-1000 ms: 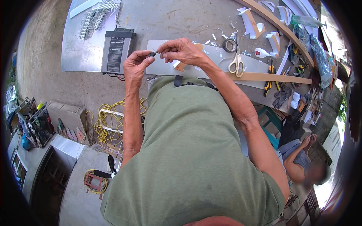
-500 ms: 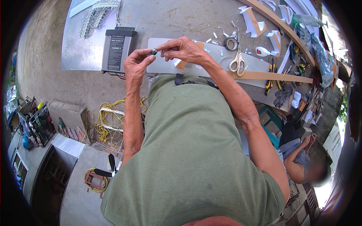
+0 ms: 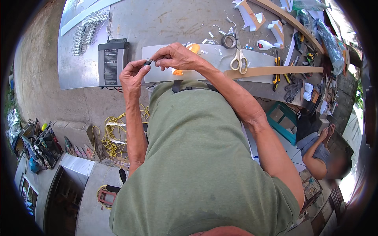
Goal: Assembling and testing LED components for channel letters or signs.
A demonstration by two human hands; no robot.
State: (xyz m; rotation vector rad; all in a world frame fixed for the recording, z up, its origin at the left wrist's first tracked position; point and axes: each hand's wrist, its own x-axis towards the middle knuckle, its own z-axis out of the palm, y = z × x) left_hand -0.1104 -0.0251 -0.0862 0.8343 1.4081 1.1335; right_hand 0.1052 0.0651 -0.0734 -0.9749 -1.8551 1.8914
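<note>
Over the near edge of the metal worktable [image 3: 157, 19], my left hand [image 3: 133, 76] pinches a small black piece [image 3: 147, 62] between thumb and fingertips. My right hand [image 3: 179, 58] meets it from the right, its thumb and forefinger closed on thin wire-like ends at the piece. Exactly what the piece is, I cannot make out. Beneath my right hand lies a partly hidden white and orange shape [image 3: 178, 72] on a pale flat sheet [image 3: 214, 63]. A grey power supply box [image 3: 112, 65] stands just left of my left hand.
Scissors [image 3: 238, 63], a roll of black tape [image 3: 228, 41] and white shaped pieces [image 3: 250, 17] lie to the right. A long brown strip [image 3: 283, 70] runs along the near edge by pliers [image 3: 277, 72]. At lower right sits another person [image 3: 315, 155] by a green stool [image 3: 281, 118].
The view has shifted, so the table and both hands appear farther left. My fingers keep their hold on the small black piece. The orange shape under my right hand looks brighter.
</note>
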